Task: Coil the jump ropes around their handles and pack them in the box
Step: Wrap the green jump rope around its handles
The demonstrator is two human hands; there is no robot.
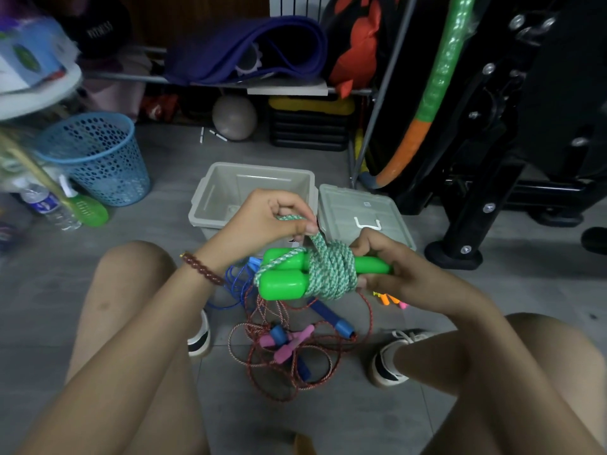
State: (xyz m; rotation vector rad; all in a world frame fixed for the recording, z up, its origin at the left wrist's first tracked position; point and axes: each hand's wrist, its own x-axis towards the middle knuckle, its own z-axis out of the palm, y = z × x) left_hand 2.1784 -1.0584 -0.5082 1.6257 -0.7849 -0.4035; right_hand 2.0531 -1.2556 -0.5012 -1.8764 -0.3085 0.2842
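Your right hand was curled round the far end of the smooth, glossy green handles. They lay side by side, with the chunky braided green-and-white rope coiled fat around their middle. Your left hand pinched the loose end just above the coil. The bundle sat in the air just in front of the open grey plastic box, with its lid flat beside it. Underneath, a thin speckled red rope lay tangled with pink handles and a blue handle. Some orange bits were half hidden behind your right hand, and I couldn't tell what they were.

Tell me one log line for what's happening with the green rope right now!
step: coiling green rope on green handles | left hand: pinches rope | right hand: grips handles | box: open
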